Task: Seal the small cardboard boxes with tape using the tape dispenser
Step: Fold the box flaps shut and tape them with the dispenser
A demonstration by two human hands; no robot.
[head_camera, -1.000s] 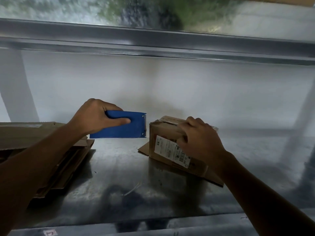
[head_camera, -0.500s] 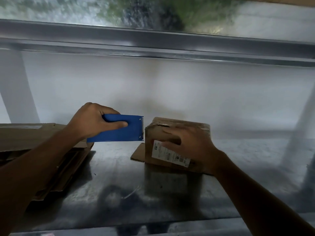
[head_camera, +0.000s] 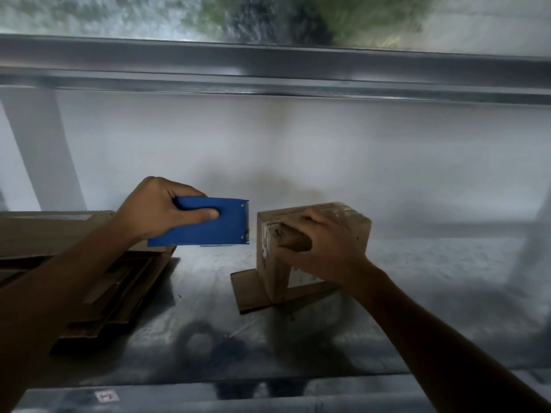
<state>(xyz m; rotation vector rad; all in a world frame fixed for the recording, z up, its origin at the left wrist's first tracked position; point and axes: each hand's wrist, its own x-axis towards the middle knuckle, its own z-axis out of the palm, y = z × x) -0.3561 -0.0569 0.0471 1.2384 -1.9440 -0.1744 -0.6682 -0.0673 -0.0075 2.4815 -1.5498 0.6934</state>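
A small cardboard box (head_camera: 356, 231) stands on the metal shelf (head_camera: 417, 323), one corner turned toward me, with a loose flap (head_camera: 249, 289) lying flat at its foot. My right hand (head_camera: 320, 244) grips the box across its near upper edge. My left hand (head_camera: 161, 208) holds a blue tape dispenser (head_camera: 208, 226) in the air, its toothed end pointing right, a short gap away from the box's left face. Old tape shows on the box's top and left corner.
Flattened cardboard (head_camera: 98, 281) is stacked at the left of the shelf, under my left forearm. A white wall closes the back, with a metal rail (head_camera: 268, 70) above. A small label (head_camera: 106, 396) sits on the shelf's front lip.
My right hand has turned the box, so the face with the white label now points away and a corner faces me. The dispenser stayed almost still, left of the box.
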